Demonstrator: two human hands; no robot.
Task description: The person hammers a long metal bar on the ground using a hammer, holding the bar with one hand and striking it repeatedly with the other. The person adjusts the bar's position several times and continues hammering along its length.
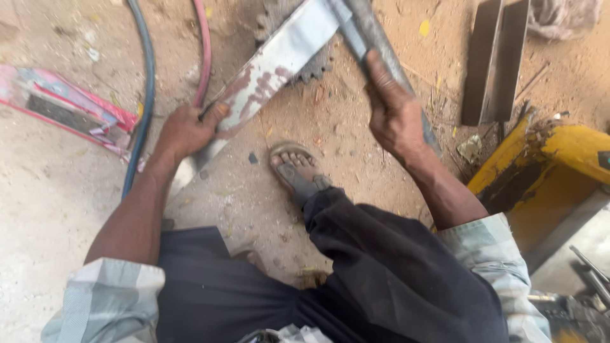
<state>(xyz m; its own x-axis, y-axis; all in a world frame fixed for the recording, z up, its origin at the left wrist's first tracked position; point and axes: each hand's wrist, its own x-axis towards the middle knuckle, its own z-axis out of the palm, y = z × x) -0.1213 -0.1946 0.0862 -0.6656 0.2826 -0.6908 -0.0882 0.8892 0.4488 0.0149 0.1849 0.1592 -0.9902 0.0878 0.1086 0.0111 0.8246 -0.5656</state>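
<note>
My left hand [187, 130] grips the near end of a flat metal bar [273, 60] stained with rust-red patches; the bar slants up to the right. My right hand [394, 111] is closed around a grey round steel rod [375, 32] that meets the flat bar at the top of the view. A toothed gear [314, 67] lies on the sandy ground under the two pieces. My sandalled foot [295, 168] rests on the ground between my hands.
A blue hose [147, 82] and a red hose [203, 51] run up the left side. A pink-red flat object [63, 105] lies at far left. A steel angle piece [492, 60] lies at upper right, a yellow machine body [553, 171] at right.
</note>
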